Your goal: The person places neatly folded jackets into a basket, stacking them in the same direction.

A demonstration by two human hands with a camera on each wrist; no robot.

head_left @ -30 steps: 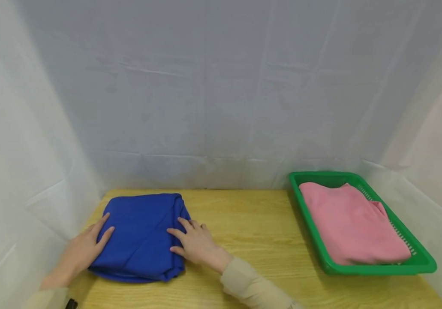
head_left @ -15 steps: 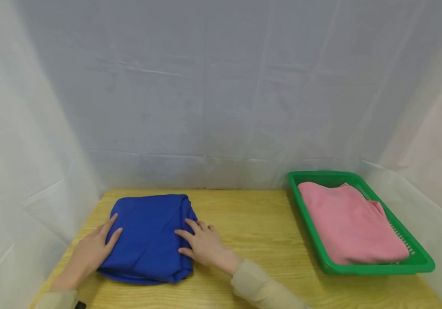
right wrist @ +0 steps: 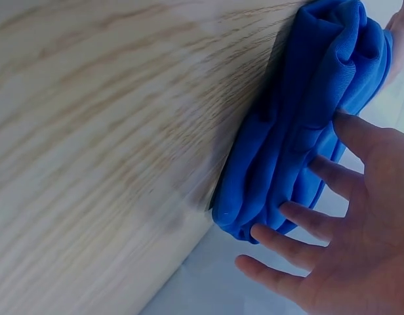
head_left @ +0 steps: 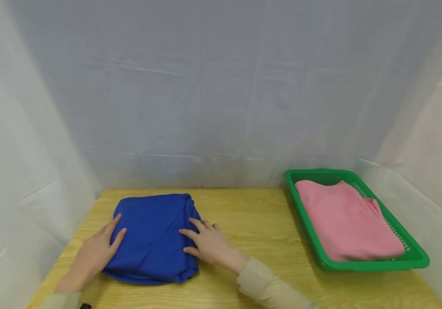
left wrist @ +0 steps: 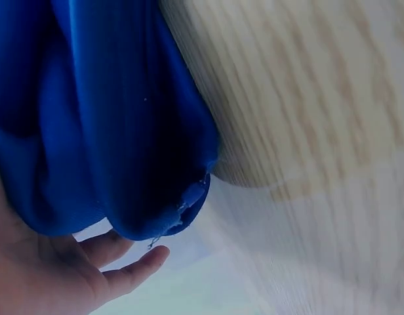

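Note:
A folded blue cloth (head_left: 153, 240) lies as a thick square bundle on the left part of the table. My left hand (head_left: 96, 252) rests against its left side, thumb and a fingertip over the top edge. At the right side, the spread fingers of my right hand (head_left: 212, 245) touch the folded layers. In the left wrist view, the cloth's rounded fold (left wrist: 123, 118) shows a frayed edge, with the left hand (left wrist: 71, 275) partly behind it. The right wrist view shows straight, spread fingers of the right hand (right wrist: 366, 216) meeting the stacked folds (right wrist: 287, 144).
A green plastic basket (head_left: 317, 249) stands at the table's right side, holding a folded pink cloth (head_left: 348, 223). White sheeting (head_left: 221, 94) walls off the back and both sides of the wooden table (head_left: 244, 210).
Both hands and the blue cloth between them have slid a short way to the right across the table. The head view has also shifted slightly; basket and pink cloth stay put.

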